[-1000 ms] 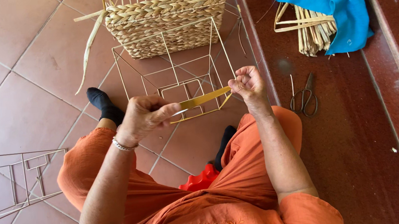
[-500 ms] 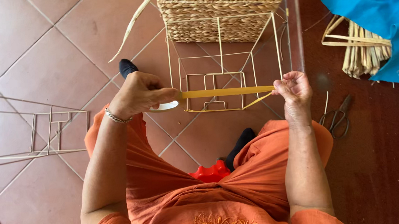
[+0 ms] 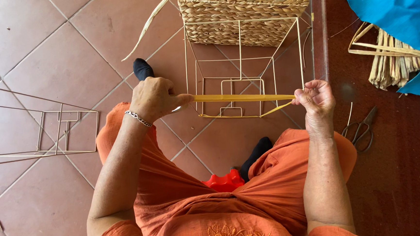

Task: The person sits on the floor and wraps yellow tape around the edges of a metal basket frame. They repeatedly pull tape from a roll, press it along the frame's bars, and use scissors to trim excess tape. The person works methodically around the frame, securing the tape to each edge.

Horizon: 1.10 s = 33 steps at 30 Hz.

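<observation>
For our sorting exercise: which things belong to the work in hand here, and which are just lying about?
In use: left hand, right hand, yellow strip, half-woven frame.

Lying about: scissors, reed bundle, blue cloth, bare frame.

Loose orange garment (image 3: 195,201) with embroidered front; black socks (image 3: 143,68); thin silver bracelet (image 3: 138,118) on left wrist; arms bare

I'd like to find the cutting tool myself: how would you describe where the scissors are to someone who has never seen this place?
Start at the dark red-brown step along the right side of the tiled floor. Below the blue cloth and its bundle of straw strips, just beyond the person's right hand, lie the scissors. They are the only dark metal thing there, with two loop handles.
</observation>
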Available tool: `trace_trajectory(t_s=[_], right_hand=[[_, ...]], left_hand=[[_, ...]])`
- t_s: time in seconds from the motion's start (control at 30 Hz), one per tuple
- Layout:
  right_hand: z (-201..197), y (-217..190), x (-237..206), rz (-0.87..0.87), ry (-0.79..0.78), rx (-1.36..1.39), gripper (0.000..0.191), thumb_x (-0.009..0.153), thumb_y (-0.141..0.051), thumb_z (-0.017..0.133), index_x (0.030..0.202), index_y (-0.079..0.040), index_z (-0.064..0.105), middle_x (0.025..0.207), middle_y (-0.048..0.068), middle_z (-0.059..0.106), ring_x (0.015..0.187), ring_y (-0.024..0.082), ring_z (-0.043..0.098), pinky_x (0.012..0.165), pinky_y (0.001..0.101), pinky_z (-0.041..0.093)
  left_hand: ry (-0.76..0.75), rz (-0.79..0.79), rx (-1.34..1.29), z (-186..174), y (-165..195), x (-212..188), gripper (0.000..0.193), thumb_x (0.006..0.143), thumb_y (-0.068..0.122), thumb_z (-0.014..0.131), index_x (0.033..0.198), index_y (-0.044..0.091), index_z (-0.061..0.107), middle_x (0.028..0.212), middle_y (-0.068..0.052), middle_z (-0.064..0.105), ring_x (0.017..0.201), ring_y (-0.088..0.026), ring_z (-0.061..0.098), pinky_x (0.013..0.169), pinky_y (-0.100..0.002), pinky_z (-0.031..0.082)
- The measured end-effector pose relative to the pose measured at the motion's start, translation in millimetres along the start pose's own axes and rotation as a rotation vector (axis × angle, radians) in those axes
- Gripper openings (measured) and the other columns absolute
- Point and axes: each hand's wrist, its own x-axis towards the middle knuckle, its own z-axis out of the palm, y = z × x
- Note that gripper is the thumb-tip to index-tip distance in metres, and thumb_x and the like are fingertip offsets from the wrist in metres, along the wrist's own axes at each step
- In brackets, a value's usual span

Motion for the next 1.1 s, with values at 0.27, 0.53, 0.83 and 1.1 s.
trace_trajectory(t_s=[0.27,0.53,0.83,1.1], right_hand=[[2,-2,0,-0.006,0.014,0.007,0.028,0.098,-0.002,0.077,0.116,-0.007,0.056,0.090,0.002,0.063,0.080,0.010,0.063,0.083,0.0315,0.060],[4,-4,-1,0.005,0.023,-0.029,0.028,0.096,-0.002,0.076,0.115,-0.007,0.056,0.088,0.002,0.063,0.078,0.009,0.063,0.079,0.0309,0.062],[8,-3,-3,0.011,0.014,-0.005,0.028,0.096,-0.001,0.076,0.115,-0.007,0.056,0.088,0.002,0.064,0.079,0.008,0.063,0.080,0.0302,0.060],[7,-4,-4,0.027,0.018,-0.048,0.027,0.095,-0.002,0.076,0.113,-0.008,0.057,0.088,0.002,0.065,0.078,0.009,0.064,0.080,0.0313,0.061]], left_hand=[[0.136,0.067,-0.110,2,-2,-16,0.051,0.076,0.057,0.084,0.070,0.007,0.071,0.060,-0.008,0.066,0.056,-0.029,0.065,0.057,-0.042,0.051],[0.113,0.069,-0.200,-8,4,-34,0.049,0.076,0.055,0.083,0.071,0.007,0.072,0.060,-0.007,0.067,0.053,-0.026,0.066,0.055,-0.040,0.051],[0.076,-0.015,-0.152,3,0,-18,0.051,0.075,0.056,0.084,0.070,0.007,0.074,0.059,-0.009,0.067,0.056,-0.027,0.065,0.057,-0.041,0.051],[0.088,-0.034,-0.185,-1,-2,-37,0.053,0.077,0.058,0.082,0.073,0.006,0.072,0.060,-0.008,0.067,0.054,-0.027,0.066,0.057,-0.041,0.052]])
